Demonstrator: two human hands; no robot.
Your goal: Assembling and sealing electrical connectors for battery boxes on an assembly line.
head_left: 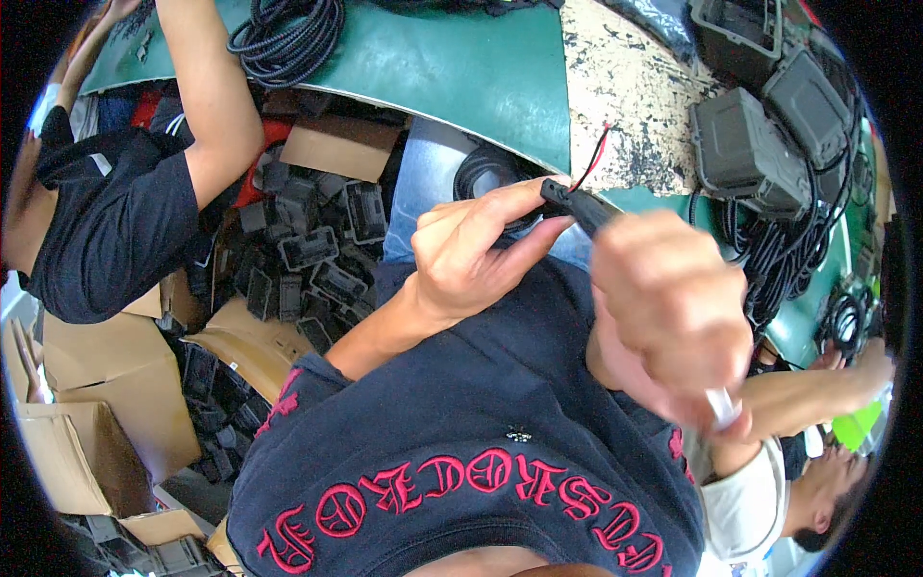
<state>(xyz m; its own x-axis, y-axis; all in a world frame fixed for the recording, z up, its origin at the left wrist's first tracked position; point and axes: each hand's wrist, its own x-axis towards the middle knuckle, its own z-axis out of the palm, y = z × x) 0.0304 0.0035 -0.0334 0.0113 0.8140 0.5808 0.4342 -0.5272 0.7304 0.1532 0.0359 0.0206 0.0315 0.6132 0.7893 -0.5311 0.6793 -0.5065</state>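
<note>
Wires (600, 154), one red and one black, stick up from a small black part (569, 199), which we find held in the air near the front edge of a green table (461, 91). Our left hand (461, 252) pinches this part narrowly between thumb and index finger. Our right hand (673, 308) is blurred, yet we see it curled into a fist just beside the part, gripping a pale piece (723, 409) that pokes out at its lower end; we cannot tell whether the fist touches the part. On the table we see a black coil (288, 72) and, to the right, grey boxes (745, 154) beside black cables (764, 288). Below, to the left, we see many small dark boxes (308, 248) heaped among brown cartons (115, 361).
</note>
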